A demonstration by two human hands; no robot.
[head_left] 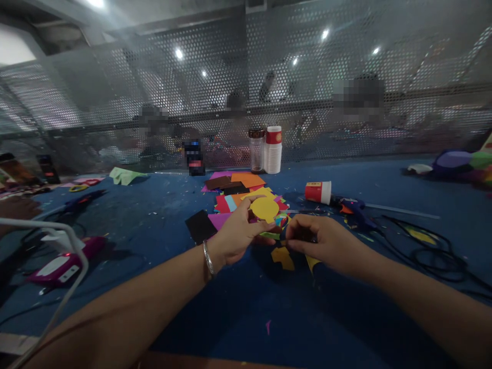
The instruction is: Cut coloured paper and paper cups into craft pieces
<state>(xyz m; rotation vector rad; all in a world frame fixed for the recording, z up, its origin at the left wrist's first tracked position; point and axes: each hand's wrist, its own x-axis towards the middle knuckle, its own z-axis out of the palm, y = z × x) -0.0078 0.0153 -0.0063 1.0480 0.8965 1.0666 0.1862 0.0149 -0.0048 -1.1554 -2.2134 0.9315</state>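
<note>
A round yellow paper disc [265,208] is pinched between the thumb and fingers of my left hand [240,228], which wears a silver bracelet [208,259] at the wrist. To its right, the fingers of my right hand [321,238] are curled together; what they hold is hidden, though a little dark shape shows between them. Under the right hand a pointed yellow paper scrap [312,263] sticks out, and I cannot tell whether it is gripped. An orange-yellow paper offcut [283,258] lies below the two hands. Behind them is a pile of coloured paper [226,202].
A red and white paper cup [318,192] lies on its side near a glue gun [355,211] with a coiled black cable [438,256]. Stacked cups [273,154] and a glass jar [257,151] stand behind. At left are a magenta power strip [69,261] and another person's hand [19,211].
</note>
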